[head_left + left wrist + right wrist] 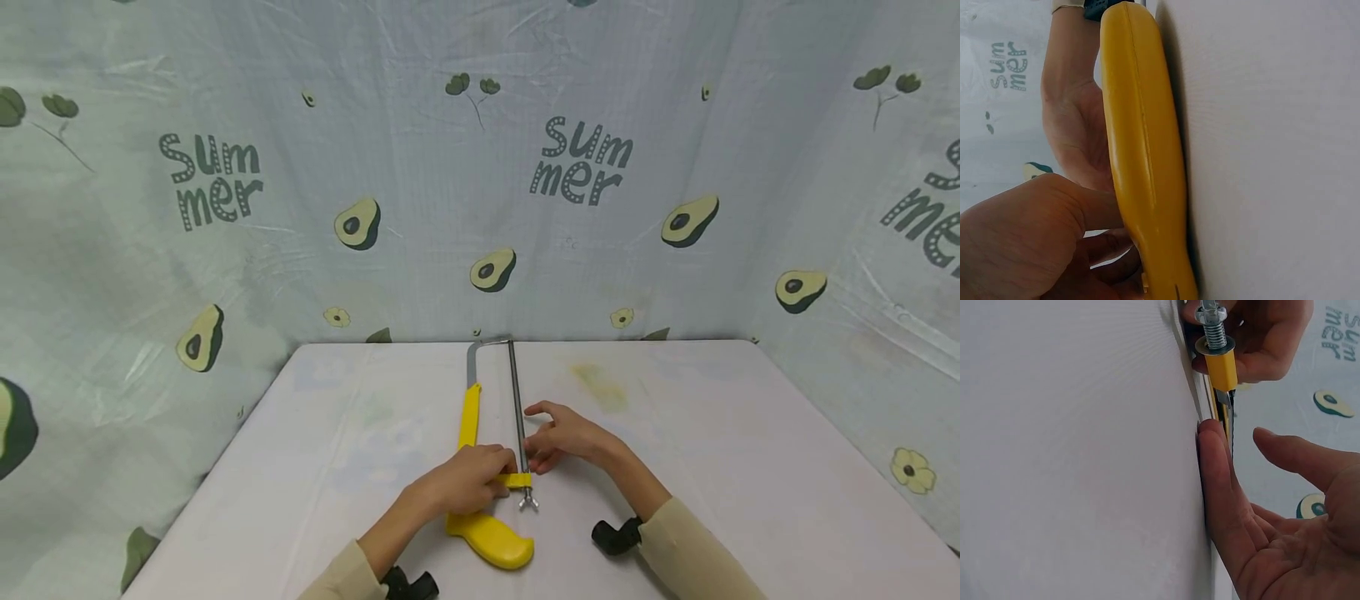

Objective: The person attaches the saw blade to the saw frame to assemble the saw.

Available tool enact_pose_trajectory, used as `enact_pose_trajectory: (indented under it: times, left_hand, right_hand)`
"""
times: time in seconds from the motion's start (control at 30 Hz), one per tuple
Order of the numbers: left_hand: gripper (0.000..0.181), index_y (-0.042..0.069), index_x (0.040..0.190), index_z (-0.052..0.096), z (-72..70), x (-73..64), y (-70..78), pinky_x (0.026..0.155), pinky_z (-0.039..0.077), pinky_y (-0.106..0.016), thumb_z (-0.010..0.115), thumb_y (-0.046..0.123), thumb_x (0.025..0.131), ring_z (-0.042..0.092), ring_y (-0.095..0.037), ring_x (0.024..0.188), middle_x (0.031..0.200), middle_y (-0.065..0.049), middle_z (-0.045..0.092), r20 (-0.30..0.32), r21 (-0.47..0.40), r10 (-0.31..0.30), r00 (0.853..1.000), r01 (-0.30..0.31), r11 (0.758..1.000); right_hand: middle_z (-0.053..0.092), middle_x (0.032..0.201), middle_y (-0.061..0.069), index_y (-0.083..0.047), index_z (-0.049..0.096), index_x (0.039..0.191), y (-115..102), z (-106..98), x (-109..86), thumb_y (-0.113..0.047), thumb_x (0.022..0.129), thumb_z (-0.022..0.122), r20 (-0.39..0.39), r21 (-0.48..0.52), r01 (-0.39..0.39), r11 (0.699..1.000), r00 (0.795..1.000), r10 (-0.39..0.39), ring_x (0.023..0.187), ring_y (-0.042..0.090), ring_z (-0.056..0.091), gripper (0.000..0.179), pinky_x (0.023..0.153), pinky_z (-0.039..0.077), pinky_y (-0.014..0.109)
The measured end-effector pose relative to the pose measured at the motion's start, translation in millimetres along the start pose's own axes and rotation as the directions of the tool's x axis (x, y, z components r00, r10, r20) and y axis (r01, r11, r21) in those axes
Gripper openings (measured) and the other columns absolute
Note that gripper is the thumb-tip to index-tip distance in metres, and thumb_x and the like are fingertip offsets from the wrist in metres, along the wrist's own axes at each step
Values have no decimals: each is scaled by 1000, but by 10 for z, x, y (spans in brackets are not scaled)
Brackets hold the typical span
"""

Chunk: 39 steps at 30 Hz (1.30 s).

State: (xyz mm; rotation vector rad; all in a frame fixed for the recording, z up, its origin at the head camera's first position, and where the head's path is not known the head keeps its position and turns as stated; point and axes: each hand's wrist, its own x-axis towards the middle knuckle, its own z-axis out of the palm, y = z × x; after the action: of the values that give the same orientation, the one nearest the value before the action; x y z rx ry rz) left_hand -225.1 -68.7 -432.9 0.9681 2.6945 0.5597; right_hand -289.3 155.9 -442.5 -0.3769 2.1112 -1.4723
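Head view places a yellow hacksaw point(468, 421) on the worktop point(675, 417), a little left of the middle of the far edge, its metal bow reaching that edge and its handle point(491, 540) toward the near side. The left hand point(472, 479) lies across the frame, its grip pinching the yellow blade mount point(517, 481) just beyond the silver wing nut point(528, 502). Across from it, the right hand point(566, 437) has its grip spread, thumb well away from the fingers, with fingertips at or just beside the blade point(518, 408); whether they touch it I cannot tell. A scraped fingertip seems the likeliest trouble: the right wrist view shows what looks like a toothed edge close by, and any slide along it would catch skin. Blade tension is another worry, since a slack wing nut could let a sideways push twist or unhook the blade; how tight it is cannot be read here. No palm wraps the handle, so the pinch seems the only hold, and pressure on the blade could swing the saw about that point. A forward shove might run the bow past the far edge into the cloth backdrop point(420, 167).
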Motion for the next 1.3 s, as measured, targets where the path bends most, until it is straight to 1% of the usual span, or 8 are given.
enact_pose_trajectory:
  times: [0.17,0.3,0.37,0.53,0.7,0.97,1.13,1.3]
  left_hand:
    - [15,16,113,66,0,8,1,84,50,-20,70,18,98,52,-4,83,100,9,64,2,-3,-7,1000,7,1000]
    - [14,17,112,66,-6,13,-8,84,50,-21,70,18,98,52,-4,83,99,10,64,-3,-1,-3,1000,3,1000]
    - [14,17,111,66,-11,15,-14,84,50,-21,70,18,98,52,-4,83,99,10,64,-5,1,0,1000,0,1000]
    - [14,18,111,66,-24,23,-29,84,50,-21,70,18,98,52,-4,83,99,10,63,-5,-5,1,1000,-1,1000]
    - [14,18,112,66,-28,27,-44,86,50,-21,70,18,98,52,-4,84,100,10,63,-1,-7,0,1000,0,1000]
    - [14,18,111,66,-43,34,-61,85,50,-21,70,18,98,52,-3,84,98,10,62,-3,-5,4,1000,-4,1000]
    - [12,18,110,66,-45,33,-77,83,49,-20,70,18,98,51,-3,83,97,11,62,-3,-9,10,1000,-10,1000]
    - [12,18,110,66,-59,32,-86,82,49,-20,69,18,99,51,-3,83,97,10,61,-2,-9,6,1000,-6,1000]
  right_hand:
    - [75,97,14,-3,37,151,24,-5,-84,-18,94,72,6,-29,-37,999,999,37,71,22,75,68,70,63,35]
    - [75,98,13,-5,39,150,22,-10,-167,-22,94,73,38,-38,-56,998,998,58,71,23,75,68,71,63,36]
    - [75,98,13,-4,39,150,23,-10,-206,-22,94,73,57,-38,-51,998,997,53,71,23,75,68,71,63,36]
    - [76,98,14,-2,40,148,21,5,-299,-20,94,73,100,-8,-54,999,994,54,71,22,75,65,71,63,36]
    - [76,98,16,2,45,141,19,36,-371,-17,95,72,145,31,-72,997,987,67,70,20,74,57,69,63,35]
    - [76,97,15,5,53,131,55,55,-398,-17,96,71,199,56,-76,996,978,63,70,18,74,45,68,62,32]
    - [77,92,14,5,59,123,73,59,-404,-18,96,70,247,58,-75,996,967,58,70,17,74,37,67,62,31]
    - [77,87,11,6,67,113,90,63,-367,-16,95,71,297,67,-52,996,954,30,70,16,75,29,67,62,31]
